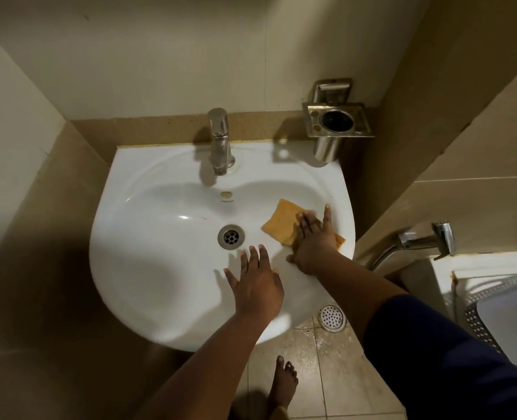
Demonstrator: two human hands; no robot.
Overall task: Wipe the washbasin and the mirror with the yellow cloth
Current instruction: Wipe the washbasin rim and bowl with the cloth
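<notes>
Fingers of right hand (313, 244) — straight, pressing yellow cloth (284, 221) into washbasin (148, 268); left hand (257, 283) spread flat.

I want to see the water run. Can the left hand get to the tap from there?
Probably yes. The left hand rests flat and holds nothing near the drain, and only bare washbasin lies between it and the tap. The right hand presses the yellow cloth off to the side.
</notes>
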